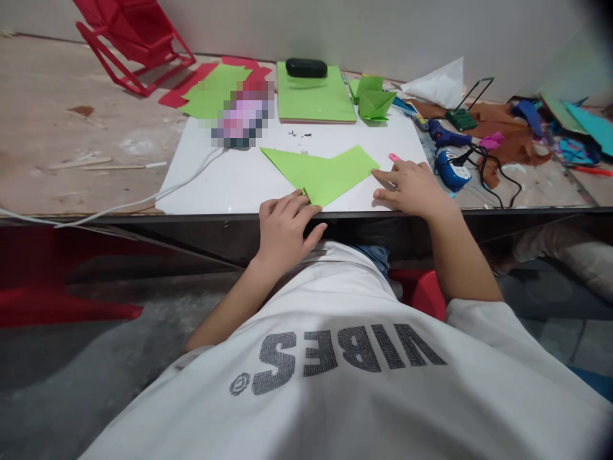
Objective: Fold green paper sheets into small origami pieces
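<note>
A green sheet of folded paper (318, 176) lies near the front edge of the white board. At its lower left edge rests my left hand (286, 225), fingertips on a small raised fold and thumb held apart near the table edge. My right hand (417, 186) is at the right corner of the paper, its index fingertip touching the corner and its thumb apart below. Just beyond that hand, a small pink object (393, 157) lies partly hidden by the fingers. Neither hand lifts the paper.
Behind are a phone (243, 118), blurred out, with a white cable, a green pad (316, 99) bearing a black case (306, 68), and folded green paper pieces (375, 99). A red chair-like model (134, 48) stands left. At right are a glue gun (447, 135) and blue socket block (453, 171).
</note>
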`<control>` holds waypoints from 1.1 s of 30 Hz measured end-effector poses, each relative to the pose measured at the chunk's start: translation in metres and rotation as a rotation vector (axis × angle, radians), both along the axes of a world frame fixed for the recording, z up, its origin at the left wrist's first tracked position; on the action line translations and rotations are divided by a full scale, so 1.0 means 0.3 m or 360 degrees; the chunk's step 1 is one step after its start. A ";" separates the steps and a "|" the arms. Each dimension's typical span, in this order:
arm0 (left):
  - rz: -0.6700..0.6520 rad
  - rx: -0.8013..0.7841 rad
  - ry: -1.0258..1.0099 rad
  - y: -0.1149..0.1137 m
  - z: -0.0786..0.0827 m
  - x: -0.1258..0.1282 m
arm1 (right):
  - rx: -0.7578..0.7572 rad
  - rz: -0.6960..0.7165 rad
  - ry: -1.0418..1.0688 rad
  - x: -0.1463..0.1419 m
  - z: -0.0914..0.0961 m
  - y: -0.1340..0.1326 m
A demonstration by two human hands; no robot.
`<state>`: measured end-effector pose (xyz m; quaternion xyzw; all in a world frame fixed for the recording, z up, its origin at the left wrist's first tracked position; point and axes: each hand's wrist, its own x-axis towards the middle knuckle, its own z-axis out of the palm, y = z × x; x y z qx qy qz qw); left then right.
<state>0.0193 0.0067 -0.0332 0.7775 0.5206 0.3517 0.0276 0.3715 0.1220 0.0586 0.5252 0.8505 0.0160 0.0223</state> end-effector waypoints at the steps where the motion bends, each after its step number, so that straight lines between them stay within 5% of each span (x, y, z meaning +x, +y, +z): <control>1: 0.0001 -0.0002 -0.0006 0.000 0.001 0.000 | 0.0012 -0.0010 0.0000 0.008 0.001 0.008; 13: 0.0140 0.0056 0.0046 -0.017 -0.027 -0.004 | 0.0160 -0.0002 0.0063 -0.008 -0.011 0.013; 19: -0.0045 0.0092 0.0089 -0.007 0.006 -0.005 | 0.0203 0.0177 0.0244 -0.048 -0.036 -0.012; 26: -0.0034 0.0031 0.0074 -0.004 0.014 -0.003 | 0.0422 -0.0132 0.0366 -0.099 -0.020 -0.073; 33: 0.0010 0.0082 0.0077 -0.005 -0.010 -0.018 | 0.0283 0.0422 0.0500 -0.243 -0.090 -0.176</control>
